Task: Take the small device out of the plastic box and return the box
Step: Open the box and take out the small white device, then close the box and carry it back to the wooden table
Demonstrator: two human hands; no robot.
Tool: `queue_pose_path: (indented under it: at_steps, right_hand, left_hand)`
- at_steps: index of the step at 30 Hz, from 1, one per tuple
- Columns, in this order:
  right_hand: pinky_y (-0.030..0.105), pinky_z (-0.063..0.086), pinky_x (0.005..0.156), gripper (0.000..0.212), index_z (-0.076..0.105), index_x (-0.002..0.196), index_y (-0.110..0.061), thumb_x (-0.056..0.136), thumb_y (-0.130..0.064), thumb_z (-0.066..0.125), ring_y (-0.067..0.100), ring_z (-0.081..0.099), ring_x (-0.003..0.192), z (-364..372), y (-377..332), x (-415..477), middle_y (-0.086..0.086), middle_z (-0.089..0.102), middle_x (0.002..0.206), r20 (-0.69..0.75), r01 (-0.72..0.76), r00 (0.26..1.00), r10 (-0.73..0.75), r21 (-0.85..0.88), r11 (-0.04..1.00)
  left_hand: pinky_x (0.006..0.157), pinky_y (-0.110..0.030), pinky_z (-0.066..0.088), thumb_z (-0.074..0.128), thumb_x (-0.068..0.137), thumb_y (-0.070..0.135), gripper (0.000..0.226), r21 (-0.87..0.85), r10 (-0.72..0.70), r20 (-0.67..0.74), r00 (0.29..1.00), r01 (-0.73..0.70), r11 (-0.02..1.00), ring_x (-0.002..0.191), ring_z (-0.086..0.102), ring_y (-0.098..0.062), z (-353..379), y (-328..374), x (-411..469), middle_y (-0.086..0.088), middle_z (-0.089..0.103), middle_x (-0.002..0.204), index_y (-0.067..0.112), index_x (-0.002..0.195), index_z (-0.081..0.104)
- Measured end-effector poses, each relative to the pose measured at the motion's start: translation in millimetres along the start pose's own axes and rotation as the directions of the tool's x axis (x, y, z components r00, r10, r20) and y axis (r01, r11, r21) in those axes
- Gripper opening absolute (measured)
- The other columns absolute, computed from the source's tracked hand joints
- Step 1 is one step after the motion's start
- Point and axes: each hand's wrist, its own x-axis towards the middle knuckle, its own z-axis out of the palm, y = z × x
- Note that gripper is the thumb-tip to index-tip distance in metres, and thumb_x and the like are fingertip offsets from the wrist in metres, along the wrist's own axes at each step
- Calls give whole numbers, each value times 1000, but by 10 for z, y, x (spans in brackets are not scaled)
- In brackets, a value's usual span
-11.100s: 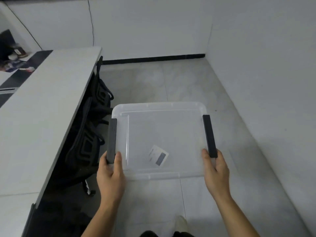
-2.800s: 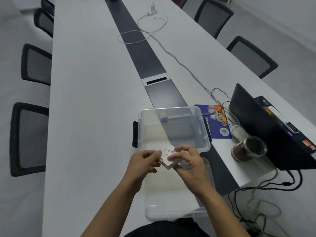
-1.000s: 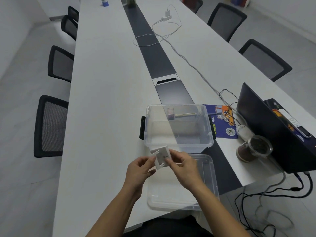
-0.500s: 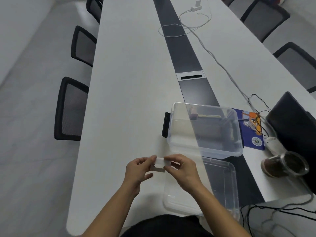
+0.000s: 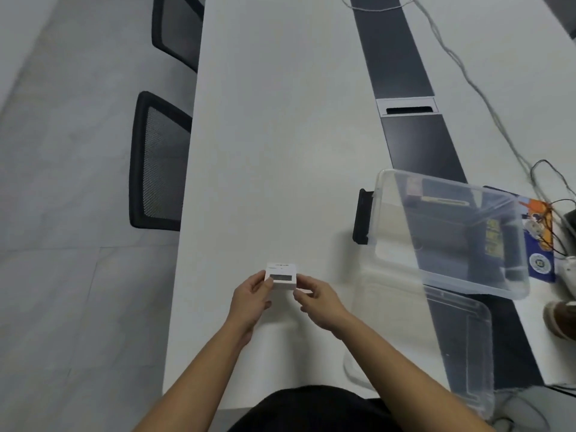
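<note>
Device (image 5: 281,276) now sits low over the bench (image 5: 280,151), clear of the box (image 5: 448,232). Left hand (image 5: 249,299) and right hand (image 5: 318,302) pinch it. Box return remains.

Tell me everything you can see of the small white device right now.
The small white device is a flat, box-like block that looks like matte white plastic, with a dark grey rectangular window on the face toward the camera and faint, unreadable print on its top. It is held low over the white table, left of the clear plastic box. The left hand pinches its left edge; the right hand has fingertips at its right edge. Whether its underside rests on the table cannot be told.
</note>
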Motion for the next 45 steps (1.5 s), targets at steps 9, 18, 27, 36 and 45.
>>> queue_pose_path:
  at_steps: [9, 18, 27, 36, 45]
  right_hand:
    - [37, 48, 98, 35, 62, 133, -26, 102, -23, 47, 16, 62, 109, 310, -54, 419, -6, 68, 125, -97, -72, 993, 63, -91, 993]
    - [23, 43, 93, 41, 58, 136, -21, 98, -37, 53, 11, 60, 106, 146, 47, 441, -3, 66, 125, -119, -139, 986, 114, -231, 963]
    - [26, 45, 93, 38, 58, 135, -20, 98, -30, 53, 11, 59, 105, -552, 750, -297, 1, 59, 131, -477, -212, 869, 128, -126, 969]
    - [48, 25, 114, 74, 28, 154, -10, 93, -34, 62, 36, 22, 143, -1576, 1644, -1179, 16, 24, 158, -805, -480, 497, 325, 57, 875]
    - [48, 30, 113, 70, 24, 156, -9, 96, -33, 53, 39, 31, 141, -1894, 2017, -1375, 17, 29, 157, -714, -495, 500, 490, 229, 838]
  left_hand:
    - [90, -36, 55, 61, 97, 28, 25, 89, 21, -67, 998, -15, 996, 107, 66, -9, -155, -12, 286, 10, 71, 116, 30, 122, 64]
    - [97, -32, 47, 58, 97, 38, 53, 215, 19, -148, 989, 14, 977, 116, 59, -18, -145, -73, 332, 1, 57, 130, 17, 144, 45]
    - [77, -31, 41, 57, 96, 26, 31, 299, -90, -225, 970, 156, 941, 91, 56, -18, 382, -440, -78, -3, 60, 111, 11, 123, 55]
    - [107, -36, 37, 55, 96, 31, 64, 561, -54, 89, 995, -5, 828, 138, 44, -23, 1496, -584, -421, -4, 42, 155, 15, 154, 33]
    - [91, -32, 42, 54, 92, 17, 66, 519, -83, 0, 997, 71, 852, 113, 54, -25, 2054, -692, -579, -10, 51, 145, 10, 153, 29]
